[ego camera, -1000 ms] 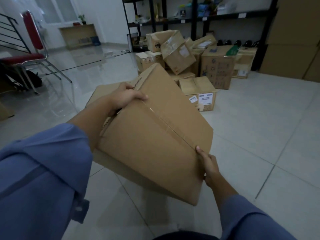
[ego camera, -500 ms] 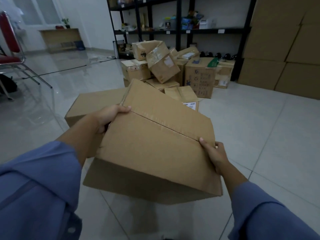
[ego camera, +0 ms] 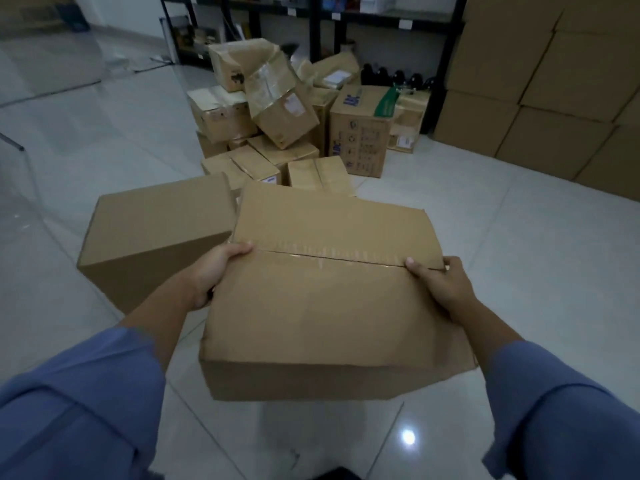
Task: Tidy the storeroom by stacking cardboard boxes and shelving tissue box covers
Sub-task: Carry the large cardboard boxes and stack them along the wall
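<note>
I hold a large taped cardboard box (ego camera: 329,299) above the floor, its top face level and towards me. My left hand (ego camera: 214,271) grips its left edge with the thumb on top at the tape seam. At the right end of the seam my right hand (ego camera: 440,285) grips the right edge, thumb on top. A second plain cardboard box (ego camera: 152,237) sits on the floor just left of and behind the held one.
A loose pile of smaller cardboard boxes (ego camera: 277,126) lies ahead on the white tiled floor (ego camera: 519,237). Behind it stands a black shelving unit (ego camera: 346,19) with small items. Stacked large cartons (ego camera: 554,81) line the right wall.
The held box has swung from a tilted, diagonal pose to level and square in front of me. The view has turned right and down, nearer the pile.
</note>
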